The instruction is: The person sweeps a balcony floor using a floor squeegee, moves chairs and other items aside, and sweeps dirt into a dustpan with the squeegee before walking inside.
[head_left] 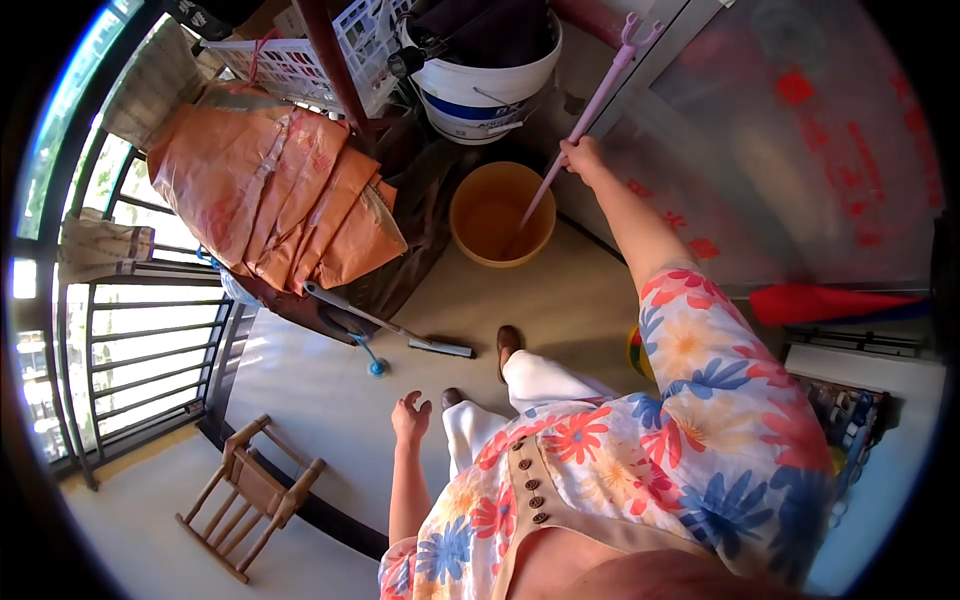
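My right hand (582, 157) is closed round a pink pole (603, 97) with a forked top. The pole slants down, and its lower end is inside a yellow-orange bucket (467, 214) on the floor. My left hand (411, 416) hangs over the floor with its fingers apart and nothing in it. Ahead of this hand lie a squeegee with a grey head (441, 348) and a small blue object (377, 368).
Folded orange sheeting (270, 190) is piled at the upper left, beside a white basket (365, 55) and a white bucket (485, 95). A wooden chair (252, 490) is at the lower left, near the window railing (150, 345). A frosted door (760, 160) stands at the right.
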